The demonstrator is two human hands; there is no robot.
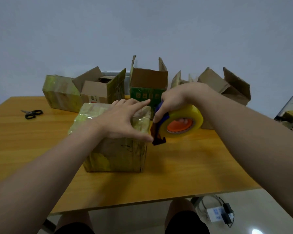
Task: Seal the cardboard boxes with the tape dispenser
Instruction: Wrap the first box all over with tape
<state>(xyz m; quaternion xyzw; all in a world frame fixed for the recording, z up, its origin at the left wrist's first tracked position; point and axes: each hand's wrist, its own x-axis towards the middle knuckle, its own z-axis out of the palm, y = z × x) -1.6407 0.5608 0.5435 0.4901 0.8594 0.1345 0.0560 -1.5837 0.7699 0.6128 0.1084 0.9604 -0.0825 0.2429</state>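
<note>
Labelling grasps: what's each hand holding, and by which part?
Right hand grips the tape dispenser: fingers through the roll's orange core, thumb on the blue frame. Left hand holds nothing; it rests on the taped box.

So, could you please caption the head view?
Left hand rests on the taped box; right hand grips the tape dispenser.

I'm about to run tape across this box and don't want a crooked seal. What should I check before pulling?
1. Front box flaps closed flat: ok.
2. Left hand resting on the box top: ok.
3. Right hand gripping the tape dispenser: ok.
4. Dispenser at the box's right edge: ok.
5. Tape end stuck to the box: cannot tell.
6. Left hand clear of the dispenser's cutter: not ok, the thumb sits right beside it.
</note>
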